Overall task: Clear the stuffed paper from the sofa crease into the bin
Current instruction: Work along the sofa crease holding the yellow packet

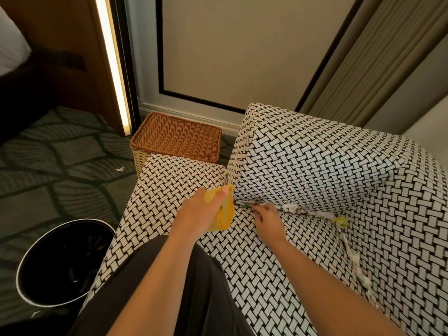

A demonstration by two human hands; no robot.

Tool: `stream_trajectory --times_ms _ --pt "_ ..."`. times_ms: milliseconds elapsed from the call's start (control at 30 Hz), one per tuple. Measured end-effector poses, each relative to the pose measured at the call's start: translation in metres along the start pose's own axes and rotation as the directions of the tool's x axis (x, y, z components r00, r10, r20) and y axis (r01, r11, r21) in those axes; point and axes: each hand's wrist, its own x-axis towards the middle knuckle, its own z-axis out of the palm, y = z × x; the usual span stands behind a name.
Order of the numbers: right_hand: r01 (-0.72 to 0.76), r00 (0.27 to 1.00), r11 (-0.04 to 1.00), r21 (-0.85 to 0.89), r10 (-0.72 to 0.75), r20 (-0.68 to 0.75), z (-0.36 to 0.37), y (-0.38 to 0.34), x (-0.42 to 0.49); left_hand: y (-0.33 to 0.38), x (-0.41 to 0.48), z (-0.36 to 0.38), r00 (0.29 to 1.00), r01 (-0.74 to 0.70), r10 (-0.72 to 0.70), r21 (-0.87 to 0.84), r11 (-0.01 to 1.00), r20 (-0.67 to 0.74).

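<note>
Right hand [268, 218] is seen with fingers curled down onto the sofa crease [244, 202], its fingertips touching the near end of the stuffed paper [291, 207]; whether a strand is actually pinched cannot be told. A yellow cloth [224, 215] is gripped in the closed left hand [196, 212], just left of the crease. The paper is wedged along the crease between seat and backrest, and a further run of it is packed down the seam toward the right, past a yellowish wad [341, 221]. It is judged light, soft and easily torn, so hold is best taken on a thicker bunched part, close to the fabric, and the pull kept slow. The bin [26, 267], black-lined, stands on the carpet well left of the crease. No brand, label or legible writing is visible anywhere.
</note>
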Motion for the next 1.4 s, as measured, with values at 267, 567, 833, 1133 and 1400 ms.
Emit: stream_trajectory --times_ms 267,567,833,1133,1400 --pt "-0.142 0.970 0.982 0.127 0.163 -0.180 -0.001 0.021 -0.012 0.000 0.006 0.001 0.998 -0.020 0.020 -0.007 1.000 0.052" --pt "-0.310 0.947 0.950 0.033 0.311 -0.073 -0.010 0.024 0.008 -0.001 0.009 0.004 0.996 -0.034 0.028 0.077 0.996 0.080" --pt "-0.339 0.926 0.933 -0.121 0.353 0.135 -0.022 0.028 0.031 0.000 0.012 0.005 0.987 -0.015 0.006 0.060 0.998 0.163" --pt "-0.517 0.854 0.853 -0.063 0.519 0.020 -0.014 0.012 0.034 0.003 0.009 0.005 0.977 -0.042 0.022 0.093 0.995 0.212" --pt "-0.579 0.815 0.815 0.018 0.579 -0.004 -0.013 0.010 0.032 0.001 0.011 0.005 0.976 -0.037 0.017 0.086 0.996 0.218"
